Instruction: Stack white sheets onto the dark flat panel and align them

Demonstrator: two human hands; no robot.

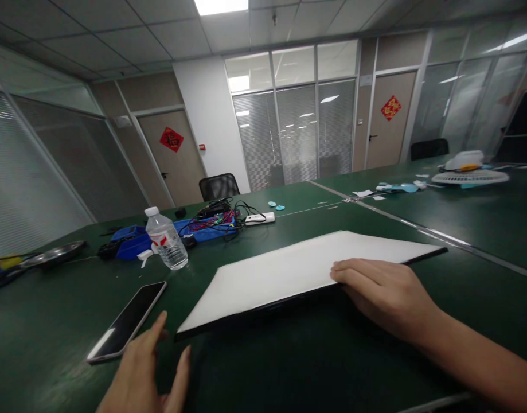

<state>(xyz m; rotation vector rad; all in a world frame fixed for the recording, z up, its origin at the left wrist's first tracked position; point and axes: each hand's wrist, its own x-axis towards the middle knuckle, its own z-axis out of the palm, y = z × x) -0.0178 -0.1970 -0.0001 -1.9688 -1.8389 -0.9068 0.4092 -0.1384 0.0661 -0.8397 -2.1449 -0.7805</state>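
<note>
A flat white board with a dark underside [289,269] lies on the green table [289,367] in front of me. My right hand [383,292] rests on its near right edge, fingers stretched flat on the white surface. My left hand [149,373] hovers at the bottom left, fingers apart and holding nothing, close to the board's near left corner. A black smartphone [128,321] lies face up just left of that hand.
A plastic water bottle [166,240] stands behind the phone. Blue trays with tangled cables [211,223] and a white device [260,218] lie farther back. A metal dish [57,253] sits at far left. Paper scraps and a white fan-like item [469,172] occupy the right table.
</note>
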